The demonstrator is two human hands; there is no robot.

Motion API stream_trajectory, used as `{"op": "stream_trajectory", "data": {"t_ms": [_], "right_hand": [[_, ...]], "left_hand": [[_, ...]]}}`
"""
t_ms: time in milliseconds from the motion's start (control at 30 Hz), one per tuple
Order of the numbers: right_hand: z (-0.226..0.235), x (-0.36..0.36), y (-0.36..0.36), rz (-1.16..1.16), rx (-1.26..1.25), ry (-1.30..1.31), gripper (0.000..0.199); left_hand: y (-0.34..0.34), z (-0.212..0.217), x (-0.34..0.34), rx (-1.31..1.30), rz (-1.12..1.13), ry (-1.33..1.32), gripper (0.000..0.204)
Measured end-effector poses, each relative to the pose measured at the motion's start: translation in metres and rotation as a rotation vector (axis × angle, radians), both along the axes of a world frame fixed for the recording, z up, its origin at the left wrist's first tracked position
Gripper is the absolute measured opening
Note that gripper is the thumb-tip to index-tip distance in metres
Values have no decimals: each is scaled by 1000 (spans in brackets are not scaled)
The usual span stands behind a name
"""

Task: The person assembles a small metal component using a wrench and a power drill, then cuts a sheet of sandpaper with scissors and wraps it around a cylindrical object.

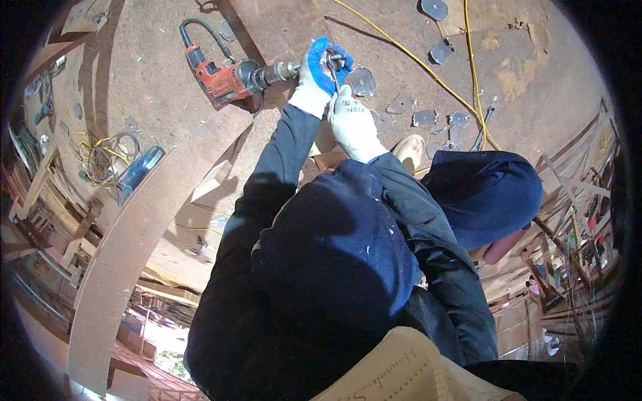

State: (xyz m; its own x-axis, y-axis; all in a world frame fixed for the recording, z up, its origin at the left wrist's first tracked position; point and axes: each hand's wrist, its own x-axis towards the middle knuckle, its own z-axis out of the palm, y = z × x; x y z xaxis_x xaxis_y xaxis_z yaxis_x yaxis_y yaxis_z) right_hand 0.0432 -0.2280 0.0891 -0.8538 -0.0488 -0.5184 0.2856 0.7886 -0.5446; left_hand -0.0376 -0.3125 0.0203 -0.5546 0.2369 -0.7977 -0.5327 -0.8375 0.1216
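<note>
Left hand (322,70), blue-palmed glove, clamped around chuck end of red power drill (231,79); right hand (352,120), white glove, closed just beside it on small dark metal tool (332,63), probably chuck key, at drill nose. Drill lies on brown wooden board (271,23), body stretching left of hands, cord trailing off. Judged heavy, rigid; metal chuck likely slick, rubbered handle better hold. Flat metal cutouts (363,81) scattered right of hands; yellow cable (428,70) crosses beyond. Curved wooden plank (134,247) below-left; knee (485,194) crowds right.
</note>
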Motion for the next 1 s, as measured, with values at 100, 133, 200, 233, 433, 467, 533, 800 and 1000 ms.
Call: {"op": "stream_trajectory", "data": {"t_ms": [100,133,200,233,433,467,533,800,1000], "right_hand": [[0,1,-2,-25,23,-19,22],[-2,2,-1,-27,0,-22,22],[-8,4,3,-33,-46,-26,21],[-10,4,5,-22,-48,-20,20],[-34,5,16,124,-55,17,21],[-35,3,19,147,-65,45,19],[-41,1,26,178,-107,124,15],[-69,-17,48,348,-204,369,13],[-67,-37,78,467,-188,410,19]], "left_hand": [[-1,6,-5,-77,-36,-74,27],[0,9,-4,-97,-45,-100,28],[4,16,-7,-164,-70,-157,28],[5,17,-9,-195,-83,-179,28],[0,10,-4,-238,-25,-166,21],[-1,11,-4,-241,-17,-173,21],[-3,15,-5,-248,0,-185,21],[-9,20,6,-360,8,36,15],[18,50,-2,-330,82,19,10]]}}
